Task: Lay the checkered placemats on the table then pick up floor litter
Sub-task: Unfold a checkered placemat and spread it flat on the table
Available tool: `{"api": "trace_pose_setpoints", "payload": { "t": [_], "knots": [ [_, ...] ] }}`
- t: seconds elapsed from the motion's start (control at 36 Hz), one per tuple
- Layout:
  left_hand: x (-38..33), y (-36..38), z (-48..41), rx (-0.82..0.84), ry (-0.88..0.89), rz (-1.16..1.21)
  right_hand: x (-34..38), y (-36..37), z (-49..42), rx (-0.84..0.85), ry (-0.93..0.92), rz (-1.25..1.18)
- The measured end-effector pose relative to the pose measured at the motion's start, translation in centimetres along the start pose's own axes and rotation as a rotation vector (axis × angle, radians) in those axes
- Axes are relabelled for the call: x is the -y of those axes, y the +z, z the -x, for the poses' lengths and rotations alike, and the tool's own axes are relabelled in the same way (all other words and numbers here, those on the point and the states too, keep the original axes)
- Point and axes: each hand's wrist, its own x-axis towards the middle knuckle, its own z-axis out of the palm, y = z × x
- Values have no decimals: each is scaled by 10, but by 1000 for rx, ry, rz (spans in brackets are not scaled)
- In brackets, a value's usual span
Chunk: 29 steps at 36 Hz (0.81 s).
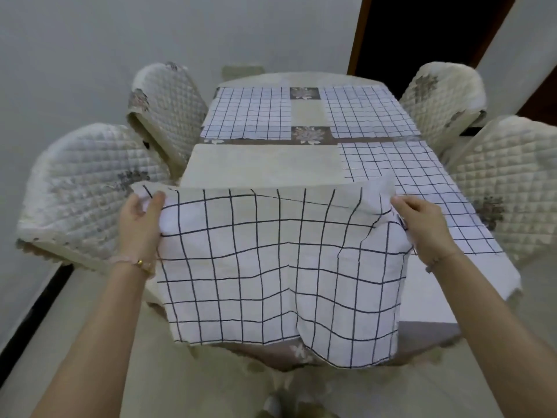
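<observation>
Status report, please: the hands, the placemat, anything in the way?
Left hand, right hand: each grips a top corner of held placemat, hanging over table's near-left. Three laid placemats flat. No obstacle seen.

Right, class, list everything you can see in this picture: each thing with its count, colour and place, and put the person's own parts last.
table: one, under a cream cloth with brown floral patches, centre.
laid placemats: three, white with dark grid, flat on the table at far left, far right, near right.
held placemat: one, same check, held up over the table's near end.
chairs: four, cream quilted covers, two on each side of the table.
doorway: one, dark, brown frame, upper right.
bracelets: two, one on each wrist.
left hand: one, grips the held placemat's upper left corner.
right hand: one, grips its upper right corner.
</observation>
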Motion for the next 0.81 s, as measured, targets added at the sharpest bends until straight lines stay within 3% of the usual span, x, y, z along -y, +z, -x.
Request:
{"api": "trace_pose_setpoints", "payload": {
  "t": [0.19, 0.36, 0.44, 0.69, 0.81],
  "knots": [
    [4, 3, -21, 45, 9, -153, -21, -7, -22, 14, 61, 92],
    [56, 12, -37, 159, -243, -246, -60, 2, -33, 22, 167, 157],
    [84, 17, -35, 185, -456, -299, -86, 7, -33, 93, 296, 165],
    [138, 17, -20, 113, -595, -498, -123, 16, -25, 208, 628, 83],
    [145, 7, -24, 145, -641, -470, -125, 12, -15, 227, 614, 64]
  ]
}}
